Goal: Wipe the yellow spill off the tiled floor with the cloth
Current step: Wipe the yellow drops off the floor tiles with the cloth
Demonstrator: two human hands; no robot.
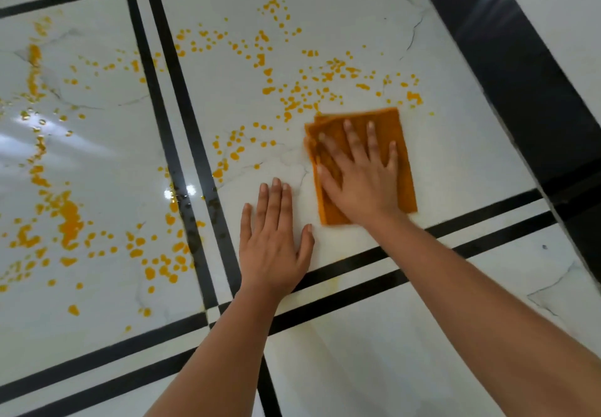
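A right hand (361, 176), fingers spread wide, presses a folded orange cloth (398, 143) flat on the white tiled floor (374, 26), near yellow spill droplets (299, 91); the left hand (274, 244) rests flat beside it, fingers straight.

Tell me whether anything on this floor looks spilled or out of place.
Yes: a yellow spill lies in droplets across the white tiled floor, beyond and left of the orange cloth, thickest in a puddle at far left. It crosses the black stripes. The tile by the left hand looks mostly clean.
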